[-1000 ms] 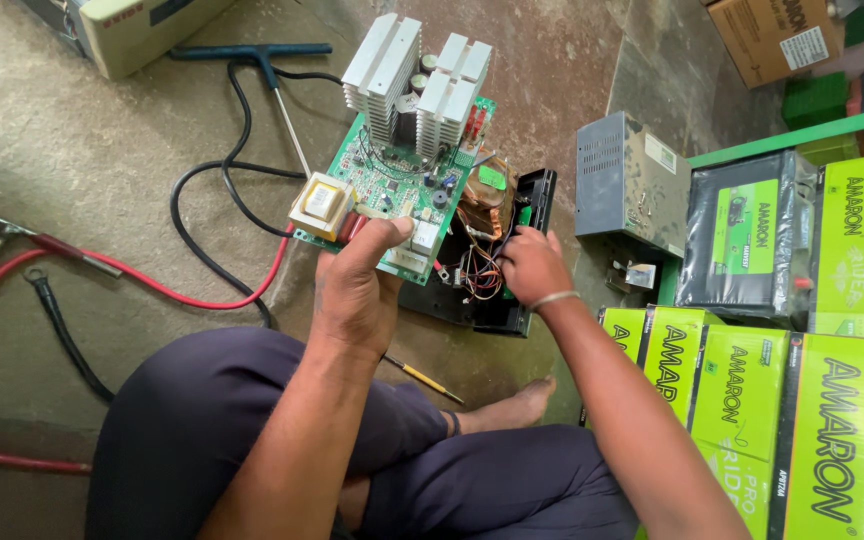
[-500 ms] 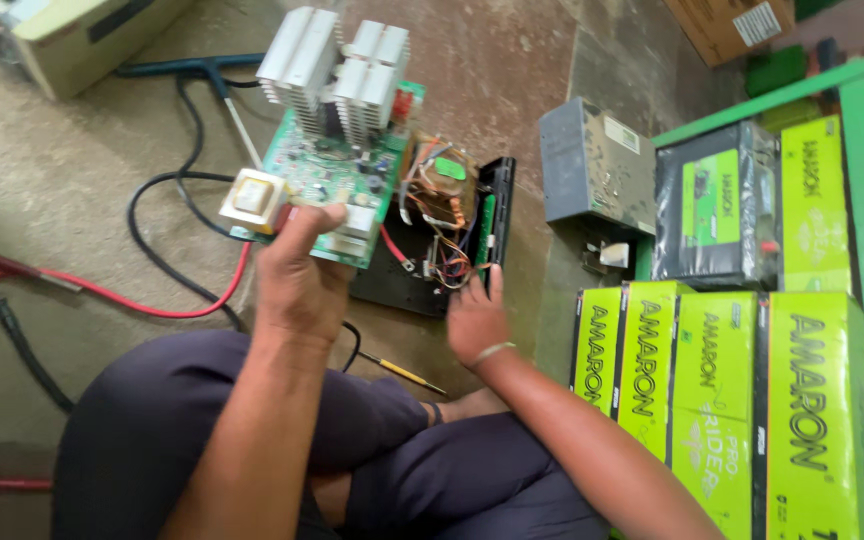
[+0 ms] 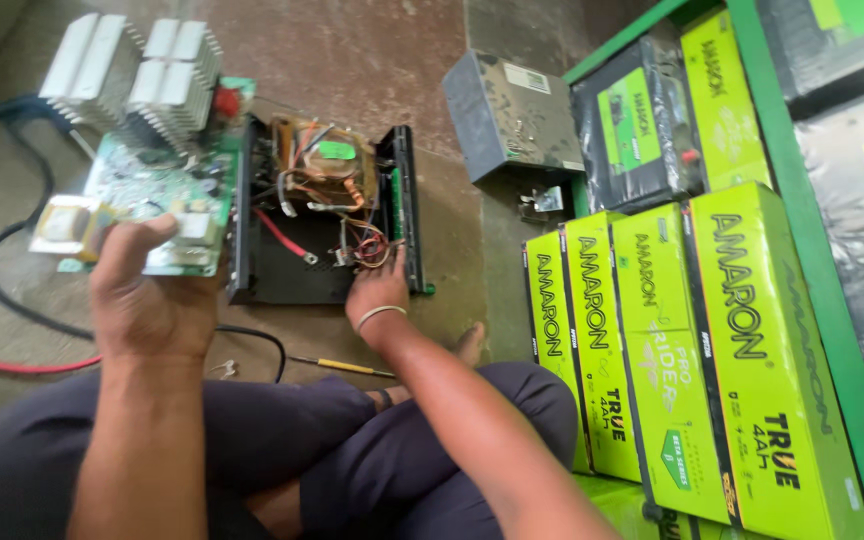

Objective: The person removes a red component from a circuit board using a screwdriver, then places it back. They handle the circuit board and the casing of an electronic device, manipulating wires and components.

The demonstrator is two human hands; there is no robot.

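Black sheet-metal chassis [image 3: 327, 215] lies opened on the concrete floor [image 3: 372, 60], a copper-wound transformer [image 3: 317, 165] and loose wiring inside. Green circuit board [image 3: 157, 190], carrying finned aluminium heat sinks [image 3: 132, 80], is gripped by the left hand [image 3: 147, 300] and tilted clear. Right hand [image 3: 377, 295] pinches the red wire bundle [image 3: 367, 245]. Disassembly stage; freeing those leads calls for a fine, steady pull.

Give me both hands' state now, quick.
Left hand: closed on the green circuit board, lifted beside the open black case.
Right hand: in the case at the wire bundle; grip cannot be told.
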